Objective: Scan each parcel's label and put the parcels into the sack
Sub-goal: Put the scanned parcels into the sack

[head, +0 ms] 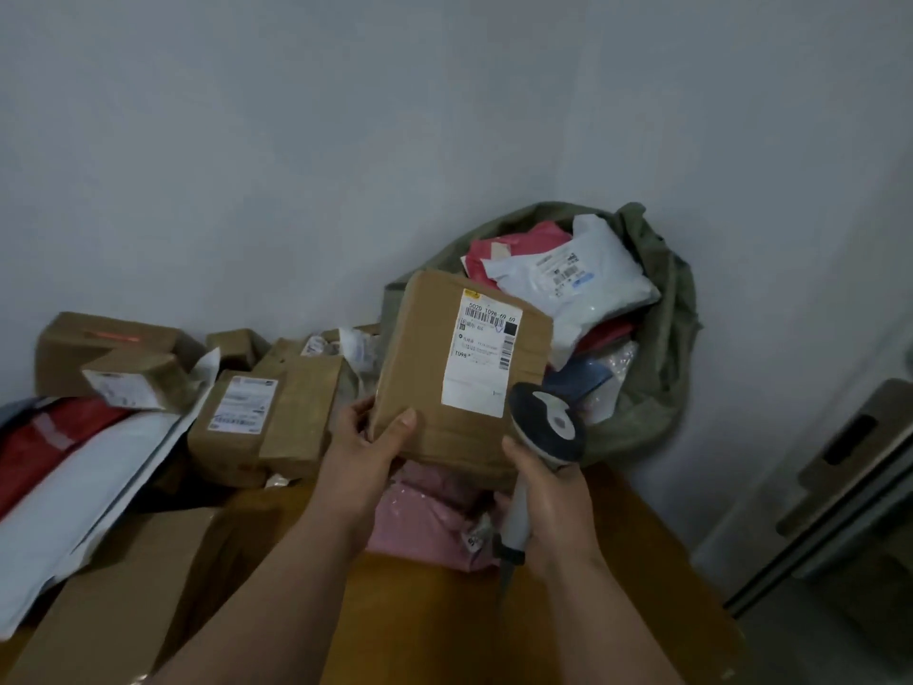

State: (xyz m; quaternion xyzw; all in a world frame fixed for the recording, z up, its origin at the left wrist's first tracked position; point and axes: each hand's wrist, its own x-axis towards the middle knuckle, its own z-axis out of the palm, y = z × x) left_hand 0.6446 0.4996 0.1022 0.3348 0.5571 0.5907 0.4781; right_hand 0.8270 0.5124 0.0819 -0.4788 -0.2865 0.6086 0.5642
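The green sack (647, 388) gapes beyond the hands. The left hand (368, 449) grips the brown parcel (454, 368) by its near corner, long axis running away, label (481, 353) up. The right hand (553, 506) clasps the scanner (541, 437), head just beside the label.

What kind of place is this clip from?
Probably a parcel sorting room: labelled boxes piled on a table, a green sack stuffed with mailers, and a scanner in the right hand aimed at a parcel.

One sack (657, 388), one scanner (538, 437), two hands.
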